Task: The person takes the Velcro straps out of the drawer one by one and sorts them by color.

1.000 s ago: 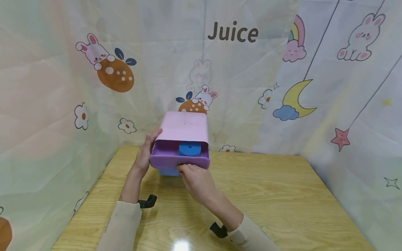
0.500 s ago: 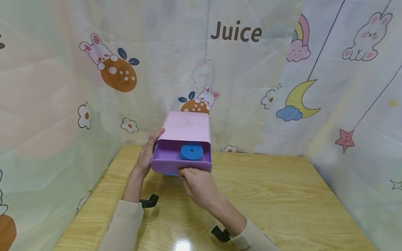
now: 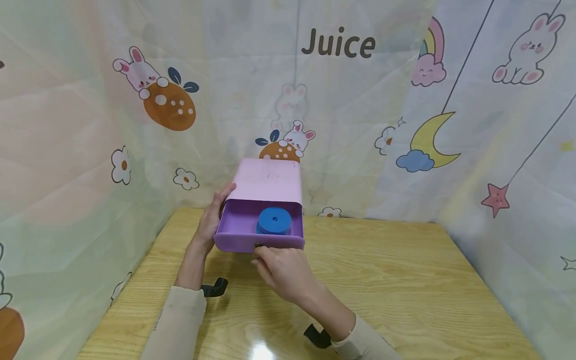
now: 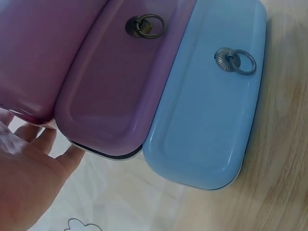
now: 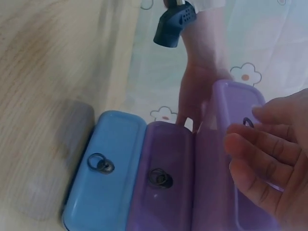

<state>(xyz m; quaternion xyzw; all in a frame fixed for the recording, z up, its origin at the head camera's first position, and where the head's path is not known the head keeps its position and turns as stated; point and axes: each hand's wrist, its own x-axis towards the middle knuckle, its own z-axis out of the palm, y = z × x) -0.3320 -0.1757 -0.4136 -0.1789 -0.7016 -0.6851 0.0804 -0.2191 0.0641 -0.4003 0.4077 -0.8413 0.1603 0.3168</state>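
Note:
A small cabinet with a pale pink top (image 3: 268, 180) stands near the back of the table. Its top purple drawer (image 3: 236, 243) is pulled out toward me. Inside lies a blue disc-shaped thing (image 3: 275, 220) with a small hole in its centre. My right hand (image 3: 285, 272) pinches the drawer's metal ring pull (image 5: 248, 122) from in front. Against the cabinet's left side rests my left hand (image 3: 208, 220), its fingers stretched along the wall. Below, the middle purple drawer (image 4: 113, 91) and the lowest blue drawer (image 4: 199, 115) are closed, each with a ring pull.
The wooden table (image 3: 396, 280) extends to the right of the cabinet and in front of it. Printed cloth (image 3: 351, 115) surrounds the table at the back and both sides. Black wrist mounts (image 3: 215, 288) stick out beside both forearms.
The top drawer has slid farther out toward me with my right hand on its ring pull. More of the blue disc shows now. My left hand keeps its place on the cabinet's side.

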